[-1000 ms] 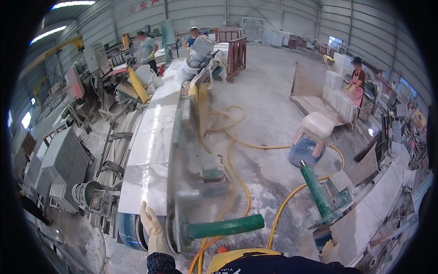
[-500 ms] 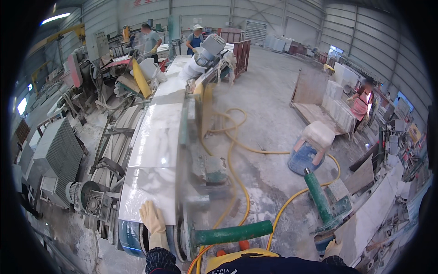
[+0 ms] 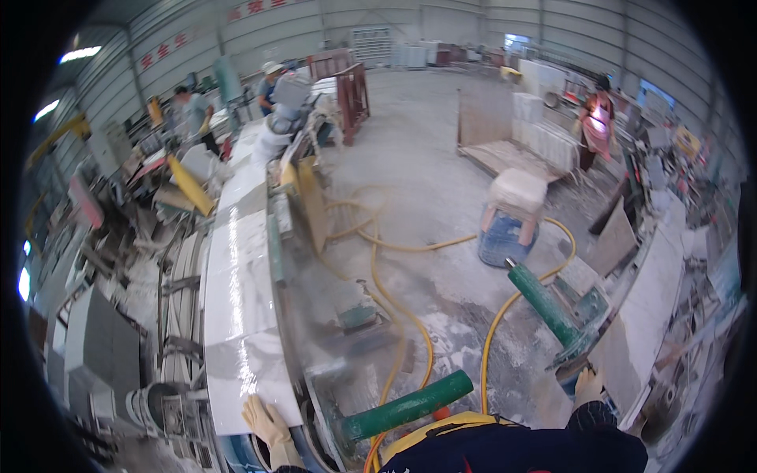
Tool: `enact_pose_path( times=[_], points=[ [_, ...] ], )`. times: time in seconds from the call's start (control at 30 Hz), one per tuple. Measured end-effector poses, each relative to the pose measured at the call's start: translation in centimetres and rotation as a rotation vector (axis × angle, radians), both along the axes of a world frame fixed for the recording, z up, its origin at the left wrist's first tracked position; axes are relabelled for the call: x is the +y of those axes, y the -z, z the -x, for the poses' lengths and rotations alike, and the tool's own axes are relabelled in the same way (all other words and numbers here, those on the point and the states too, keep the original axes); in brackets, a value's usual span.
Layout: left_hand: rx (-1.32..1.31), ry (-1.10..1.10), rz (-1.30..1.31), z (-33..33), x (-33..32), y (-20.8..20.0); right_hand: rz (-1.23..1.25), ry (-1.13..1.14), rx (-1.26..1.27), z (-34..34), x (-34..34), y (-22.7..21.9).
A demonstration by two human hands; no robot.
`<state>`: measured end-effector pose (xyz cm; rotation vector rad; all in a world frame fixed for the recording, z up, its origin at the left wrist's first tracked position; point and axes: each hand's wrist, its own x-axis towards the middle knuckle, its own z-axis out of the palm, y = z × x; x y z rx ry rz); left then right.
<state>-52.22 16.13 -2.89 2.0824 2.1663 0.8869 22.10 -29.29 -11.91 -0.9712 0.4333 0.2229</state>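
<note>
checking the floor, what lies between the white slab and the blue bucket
In the head view, yellow hoses snake across the dusty concrete floor between the white slab and the blue bucket.

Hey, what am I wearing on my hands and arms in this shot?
Your left hand wears a pale tan work glove, a bit dusty and creased, with a dark cuff just visible at the wrist. Your right hand also looks gloved in a light tan, though it is small and hard to make out. The right sleeve is dark, nearly black, with a fine pattern. No cables or markings show.

white grey-veined stone slab (image 3: 236, 315), green handles (image 3: 406, 407), yellow hose (image 3: 410, 335), tan glove on left hand (image 3: 268, 426)
</note>
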Motion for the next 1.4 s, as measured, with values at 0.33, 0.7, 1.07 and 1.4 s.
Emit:
enact_pose_path(
  times=[0.33, 0.7, 1.07, 1.4],
  points=[
    [0.048, 0.020, -0.059, 1.1, -0.2, 1.5, 1.179, -1.292, -0.731, 11.5, 6.9, 8.4],
    [0.225, 0.032, -0.236, 1.2, -1.1, 1.1, 0.287, -0.872, 0.276, 13.9, 22.2, 5.3],
    [0.167, 0.070, -0.183, 2.0, -2.2, 1.5, 0.505, -0.983, 0.288, 18.1, 22.8, 1.6],
    [0.222, 0.057, -0.220, 0.9, -3.2, -0.1, 0.334, -1.256, 0.378, 17.6, 23.0, 5.4]
  ],
)
